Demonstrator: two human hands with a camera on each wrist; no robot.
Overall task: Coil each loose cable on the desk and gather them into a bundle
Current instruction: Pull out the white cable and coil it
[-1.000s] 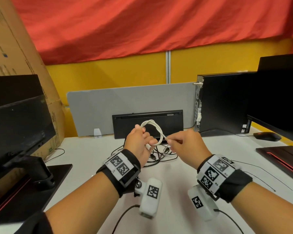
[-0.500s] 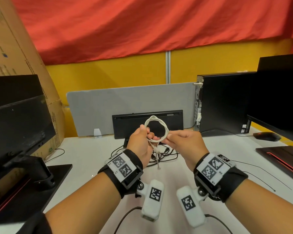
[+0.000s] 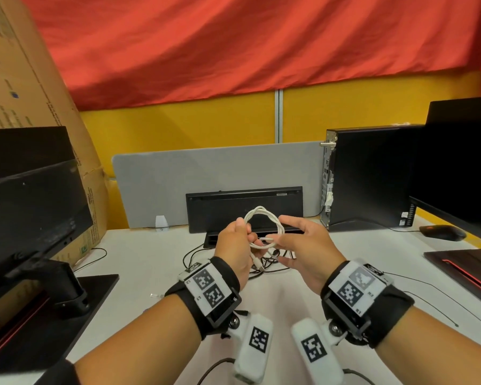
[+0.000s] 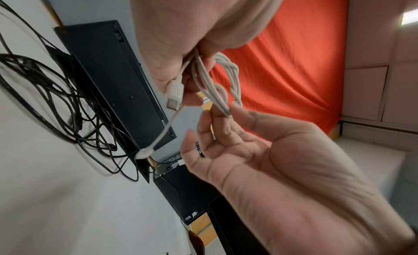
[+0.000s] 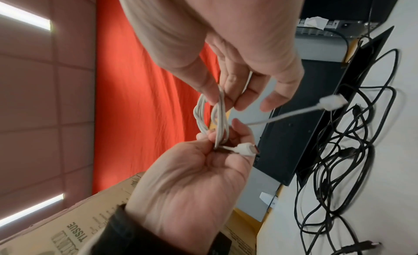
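Left hand [image 3: 235, 247]: gripping one side of the coiled white USB cable [image 3: 264, 229].
Right hand [image 3: 303, 252]: pinching the coil's opposite side.
Cable: hanging above the desk [image 3: 139, 257], over tangled black cables [image 3: 272, 263].

On the cardboard box [image 5: 74, 228] beside your left forearm you can read "TISSUE" in the right wrist view, while the larger outlined word below it is cropped, perhaps illegible.

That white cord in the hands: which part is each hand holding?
The left hand grips the white cable where its loops gather, one plug sticking out below. The right hand pinches the opposite side of the coil between thumb and fingertips.
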